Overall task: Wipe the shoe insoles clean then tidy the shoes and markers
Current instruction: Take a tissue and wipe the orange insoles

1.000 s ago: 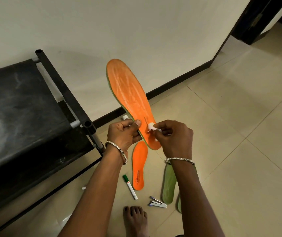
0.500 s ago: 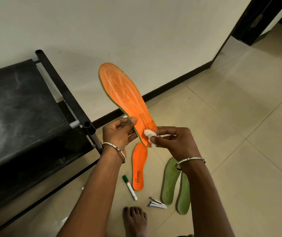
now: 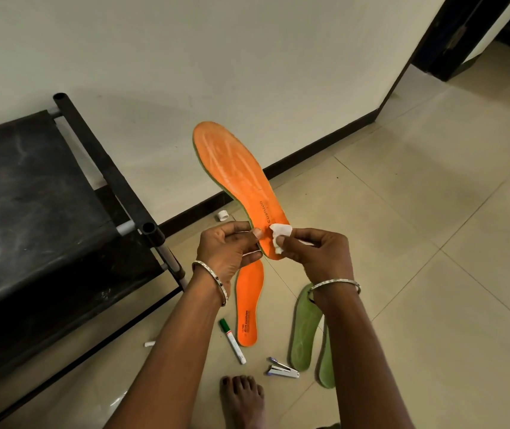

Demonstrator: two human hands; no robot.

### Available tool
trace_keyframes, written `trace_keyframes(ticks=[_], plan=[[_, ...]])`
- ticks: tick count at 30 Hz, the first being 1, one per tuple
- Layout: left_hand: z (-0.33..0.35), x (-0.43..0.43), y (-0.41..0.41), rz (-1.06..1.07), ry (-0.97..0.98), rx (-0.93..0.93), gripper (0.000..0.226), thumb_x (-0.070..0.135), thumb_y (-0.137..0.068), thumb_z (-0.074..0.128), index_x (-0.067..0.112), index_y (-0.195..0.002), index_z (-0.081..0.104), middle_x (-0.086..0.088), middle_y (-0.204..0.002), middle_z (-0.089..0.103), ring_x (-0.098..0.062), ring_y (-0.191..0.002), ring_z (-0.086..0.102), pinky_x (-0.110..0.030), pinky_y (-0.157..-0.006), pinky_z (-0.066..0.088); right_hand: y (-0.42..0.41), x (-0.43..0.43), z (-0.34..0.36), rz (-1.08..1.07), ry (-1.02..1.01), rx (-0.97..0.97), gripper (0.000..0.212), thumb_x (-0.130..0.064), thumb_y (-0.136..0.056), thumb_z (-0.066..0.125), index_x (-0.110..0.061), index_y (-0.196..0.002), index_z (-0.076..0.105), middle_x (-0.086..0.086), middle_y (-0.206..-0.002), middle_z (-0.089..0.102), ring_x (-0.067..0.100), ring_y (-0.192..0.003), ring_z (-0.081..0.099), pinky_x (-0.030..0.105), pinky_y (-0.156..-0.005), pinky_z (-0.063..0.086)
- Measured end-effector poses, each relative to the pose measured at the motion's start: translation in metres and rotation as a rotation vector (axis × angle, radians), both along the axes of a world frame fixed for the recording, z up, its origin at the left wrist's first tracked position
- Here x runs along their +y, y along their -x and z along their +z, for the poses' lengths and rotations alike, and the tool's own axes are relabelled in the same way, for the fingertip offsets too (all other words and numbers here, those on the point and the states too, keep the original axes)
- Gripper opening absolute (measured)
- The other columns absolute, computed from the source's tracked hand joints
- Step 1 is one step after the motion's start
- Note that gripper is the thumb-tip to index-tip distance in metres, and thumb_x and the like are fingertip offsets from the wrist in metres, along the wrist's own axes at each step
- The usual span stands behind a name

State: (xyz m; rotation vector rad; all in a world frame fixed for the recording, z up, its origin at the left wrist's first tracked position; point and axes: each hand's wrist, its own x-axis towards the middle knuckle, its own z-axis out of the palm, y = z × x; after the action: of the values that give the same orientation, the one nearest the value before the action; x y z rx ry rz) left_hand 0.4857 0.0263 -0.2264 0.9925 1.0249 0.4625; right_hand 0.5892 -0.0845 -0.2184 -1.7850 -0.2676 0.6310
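An orange insole (image 3: 238, 178) with whitish smears is held up in the air, toe pointing away. My left hand (image 3: 228, 247) grips its heel end. My right hand (image 3: 318, 252) pinches a small white wad of tissue (image 3: 280, 235) against the heel area. On the floor below lie a second orange insole (image 3: 249, 308), two green insoles (image 3: 304, 329) partly behind my right forearm, and a green-capped white marker (image 3: 232, 340).
A black bench (image 3: 36, 218) stands at the left against the wall. On the tiles lie a small stapler (image 3: 283, 370), a white cap (image 3: 223, 215) and a small white piece (image 3: 150, 344). My bare foot (image 3: 241, 397) is at the bottom. A doorway opens far right.
The held insole has tilted and shifted slightly; my right hand has moved the tissue a little across the heel area. My right forearm has shifted, showing more of the green insoles.
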Motion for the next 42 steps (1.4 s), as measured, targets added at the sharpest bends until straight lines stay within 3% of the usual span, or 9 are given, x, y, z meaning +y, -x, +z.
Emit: trace_keyframes(ticks=[3, 7, 10, 17, 23, 29, 32, 37, 42], plan=[[-0.004, 0.000, -0.003, 0.055, -0.037, 0.004, 0.019, 0.004, -0.086, 0.074, 0.000, -0.104, 0.070, -0.016, -0.095, 0.076, -0.027, -0.083, 0.076, -0.036, -0.067, 0.062, 0.011, 0.009, 0.003, 0.014, 0.174, -0.408, 0.015, -0.027, -0.072, 0.087, -0.021, -0.082, 0.078, -0.006, -0.091, 0.071, 0.005, -0.069, 0.067, 0.009, -0.062, 0.049], [-0.010, 0.005, -0.003, 0.132, -0.100, 0.021, 0.010, 0.006, -0.086, 0.075, 0.006, -0.096, 0.073, -0.014, -0.092, 0.076, -0.028, -0.084, 0.075, -0.037, -0.068, 0.061, 0.031, 0.018, 0.009, 0.248, 0.126, -0.536, 0.012, -0.021, -0.075, 0.084, -0.022, -0.087, 0.081, -0.007, -0.080, 0.073, 0.005, -0.068, 0.064, 0.022, -0.066, 0.053], [-0.010, 0.006, -0.003, 0.135, -0.127, 0.024, 0.007, 0.005, -0.085, 0.077, 0.011, -0.088, 0.073, -0.013, -0.088, 0.076, -0.030, -0.082, 0.075, -0.039, -0.070, 0.061, 0.031, 0.018, 0.008, 0.241, 0.142, -0.598, 0.011, -0.020, -0.075, 0.083, -0.023, -0.086, 0.081, -0.006, -0.078, 0.073, 0.008, -0.067, 0.063, 0.031, -0.066, 0.055], [-0.003, 0.001, -0.003, 0.090, -0.178, 0.021, 0.012, 0.001, -0.086, 0.073, 0.001, -0.097, 0.071, -0.013, -0.087, 0.076, -0.022, -0.072, 0.075, -0.028, -0.059, 0.059, 0.005, 0.010, 0.004, -0.018, 0.195, -0.571, 0.012, -0.023, -0.080, 0.081, -0.018, -0.091, 0.080, -0.005, -0.079, 0.074, 0.001, -0.066, 0.061, 0.004, -0.060, 0.043], [-0.008, 0.002, -0.004, 0.085, -0.179, 0.042, 0.015, -0.003, -0.087, 0.070, 0.002, -0.100, 0.073, -0.014, -0.093, 0.076, -0.028, -0.084, 0.076, -0.042, -0.072, 0.062, 0.020, 0.015, 0.006, 0.207, 0.107, -0.548, 0.013, -0.018, -0.077, 0.083, -0.023, -0.088, 0.080, -0.009, -0.079, 0.073, 0.002, -0.069, 0.064, 0.009, -0.063, 0.048], [-0.004, 0.003, -0.003, 0.087, -0.122, 0.017, 0.013, -0.001, -0.087, 0.072, 0.000, -0.100, 0.070, -0.015, -0.090, 0.077, -0.025, -0.077, 0.076, -0.036, -0.068, 0.062, 0.001, 0.006, 0.002, 0.010, 0.173, -0.573, 0.011, -0.018, -0.080, 0.080, -0.020, -0.090, 0.079, -0.006, -0.078, 0.073, 0.006, -0.068, 0.065, 0.025, -0.068, 0.058], [-0.004, 0.003, -0.003, 0.087, -0.110, 0.023, 0.014, -0.001, -0.087, 0.071, 0.002, -0.101, 0.070, -0.013, -0.090, 0.077, -0.024, -0.078, 0.076, -0.036, -0.068, 0.062, 0.002, 0.003, 0.003, 0.043, 0.151, -0.519, 0.014, -0.015, -0.078, 0.081, -0.020, -0.090, 0.080, -0.005, -0.081, 0.073, 0.010, -0.071, 0.067, 0.029, -0.069, 0.058], [-0.008, 0.005, -0.002, 0.084, -0.146, 0.059, 0.012, 0.002, -0.086, 0.074, 0.004, -0.098, 0.073, -0.008, -0.092, 0.077, -0.028, -0.084, 0.076, -0.047, -0.076, 0.062, 0.012, 0.009, 0.005, 0.248, 0.084, -0.481, 0.017, -0.014, -0.076, 0.083, -0.026, -0.088, 0.080, -0.012, -0.082, 0.071, 0.007, -0.074, 0.064, 0.021, -0.066, 0.055], [-0.001, 0.003, -0.003, 0.062, -0.087, 0.017, 0.010, -0.003, -0.088, 0.070, 0.006, -0.092, 0.069, -0.013, -0.088, 0.077, -0.023, -0.075, 0.076, -0.031, -0.062, 0.061, -0.002, 0.002, 0.001, 0.016, 0.170, -0.546, 0.015, -0.011, -0.080, 0.079, -0.021, -0.091, 0.080, -0.005, -0.087, 0.076, 0.006, -0.074, 0.066, 0.008, -0.067, 0.048]])
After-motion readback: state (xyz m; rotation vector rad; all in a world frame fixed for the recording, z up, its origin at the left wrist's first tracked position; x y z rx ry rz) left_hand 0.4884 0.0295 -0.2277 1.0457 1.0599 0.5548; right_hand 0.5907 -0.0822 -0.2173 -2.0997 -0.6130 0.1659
